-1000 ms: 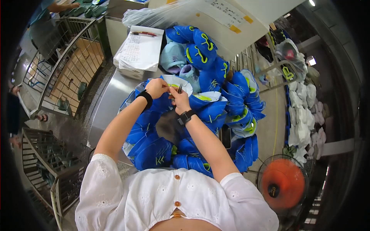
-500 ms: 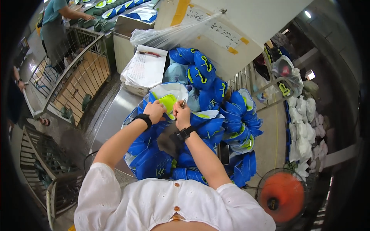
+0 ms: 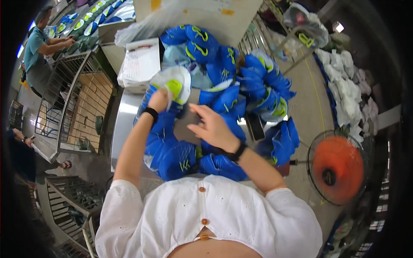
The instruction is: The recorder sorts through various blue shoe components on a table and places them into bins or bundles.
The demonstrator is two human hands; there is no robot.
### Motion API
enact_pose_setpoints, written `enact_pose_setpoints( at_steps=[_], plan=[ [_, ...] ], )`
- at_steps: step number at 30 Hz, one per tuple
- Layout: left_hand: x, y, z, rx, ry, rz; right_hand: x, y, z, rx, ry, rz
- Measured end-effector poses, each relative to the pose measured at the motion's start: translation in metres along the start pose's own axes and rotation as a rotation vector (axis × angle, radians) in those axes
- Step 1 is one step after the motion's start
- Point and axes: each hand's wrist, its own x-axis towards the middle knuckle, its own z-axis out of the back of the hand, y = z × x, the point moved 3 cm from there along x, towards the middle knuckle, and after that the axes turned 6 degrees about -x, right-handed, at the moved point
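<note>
At the far left of the pile, my left hand is closed on a shoe upper whose white lining and lime-yellow inner face show. My right hand hovers to its right over a bare grey patch of the table, thumb and forefinger spread apart. No tool can be made out in it, though its palm side is hidden. Around both hands lie blue shoe uppers with lime trim, some stacked inside one another. A heap of bundled blue uppers rises behind them.
A white box with papers and a pen stands behind my left hand. A phone lies right of the pile. An orange fan stands at right, metal railings at left. Another person works at a far-left bench.
My right hand has moved away from the upper and opened; the small metal tool it pinched no longer shows. My left hand keeps the upper. The view has shifted.
</note>
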Motion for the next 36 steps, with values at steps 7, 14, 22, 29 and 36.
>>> enact_pose_setpoints(
  at_steps=[7,14,22,29,36],
  plan=[
    [-0.135,-0.111,0.034,-0.541,0.026,-0.156,-0.204,-0.063,0.047,-0.278,0.240,-0.490],
    [-0.229,-0.170,-0.073,-0.455,0.375,-0.348,-0.211,-0.076,0.003,-0.518,0.007,-0.406],
    [-0.210,-0.172,-0.084,0.070,0.313,-0.281,-0.223,-0.106,0.025,-0.596,-0.128,-0.390],
    [-0.212,-0.160,-0.099,0.275,0.310,-0.387,-0.213,-0.097,0.034,-0.720,-0.103,-0.259],
    [-0.218,-0.108,-0.069,-0.079,0.324,-0.479,-0.227,-0.106,0.046,-0.880,-0.085,-0.250]
  ],
)
